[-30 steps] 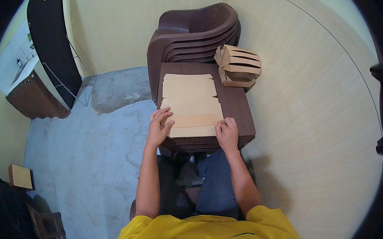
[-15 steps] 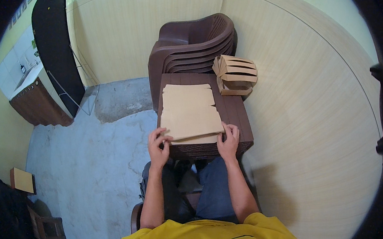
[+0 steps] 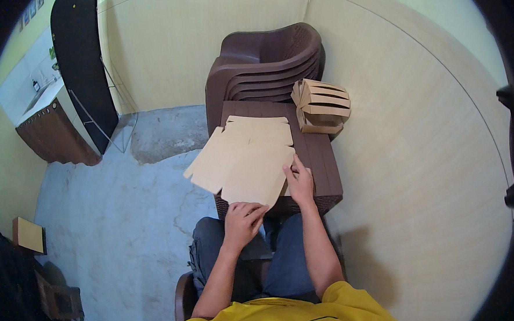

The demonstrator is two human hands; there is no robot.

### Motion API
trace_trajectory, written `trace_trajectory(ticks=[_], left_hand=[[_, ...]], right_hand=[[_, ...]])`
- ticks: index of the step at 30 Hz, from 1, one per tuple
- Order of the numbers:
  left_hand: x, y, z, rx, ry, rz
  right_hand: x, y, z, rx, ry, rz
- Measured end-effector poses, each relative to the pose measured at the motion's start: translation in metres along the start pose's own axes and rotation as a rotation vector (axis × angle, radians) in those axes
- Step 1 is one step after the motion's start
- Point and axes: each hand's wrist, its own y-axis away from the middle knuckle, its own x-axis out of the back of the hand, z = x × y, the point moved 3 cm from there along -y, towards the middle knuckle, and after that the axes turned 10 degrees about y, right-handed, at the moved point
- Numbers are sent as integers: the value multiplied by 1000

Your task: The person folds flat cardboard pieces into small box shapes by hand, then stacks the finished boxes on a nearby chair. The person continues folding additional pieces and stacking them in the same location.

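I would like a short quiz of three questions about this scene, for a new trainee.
1. True or false: the left hand grips the near edge of the flat cardboard sheet.
2. Where does the right hand rest? A) on the stacked chairs B) at the sheet's right edge, over the brown table C) on the floor
3. Fill in: the pile of folded cardboard boxes lies at the table's far ____ corner.

Key: 1 true; 2 B; 3 right.
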Motion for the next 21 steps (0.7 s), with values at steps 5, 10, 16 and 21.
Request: trace_trajectory(ticks=[5,10,16,21], left_hand=[[-16,-14,15,26,137,-81],[-14,-27,4,132,182,73],[14,-57,-55,273,-229,71],[2,-67,-55,353,-307,-137]], right_hand=[[-9,1,10,-31,-183,29],[-20,-6,34,-35,-225,-6],[-5,-7,18,-87,-218,-1],[18,-18,-8,-185,-618,-6]])
